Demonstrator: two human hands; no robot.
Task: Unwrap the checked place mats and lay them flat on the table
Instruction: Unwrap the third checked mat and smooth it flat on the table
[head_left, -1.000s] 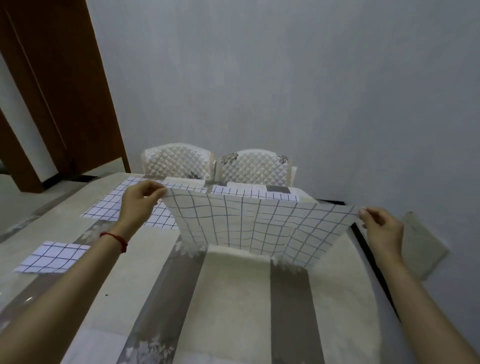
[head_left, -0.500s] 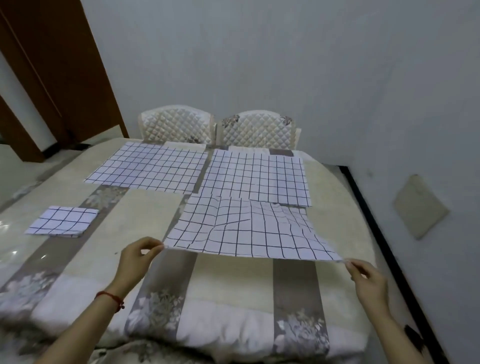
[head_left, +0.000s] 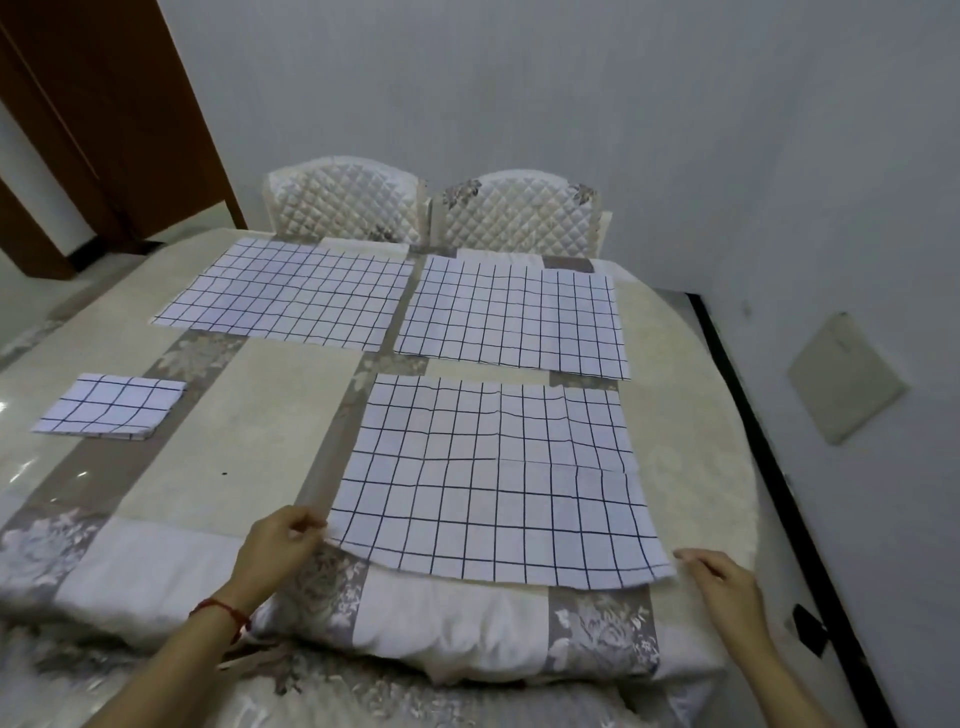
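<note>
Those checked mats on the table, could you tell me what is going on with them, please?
A person is laying mats out flat. Two mats lie spread at the far side, and a third mat lies nearer. The left hand pinches its near left corner; the right hand is at the near right corner, apparently open. One folded mat waits on the left.

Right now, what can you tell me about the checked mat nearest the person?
The nearest mat is thin white cloth with a dark grid, unfolded and lying almost flat on the table, with fold creases and ripples. Its near edge curves slightly over the table's padded rim. The left hand pinches its near left corner; the right hand rests at the near right corner. It lies just in front of the far right mat, not overlapping it.
</note>
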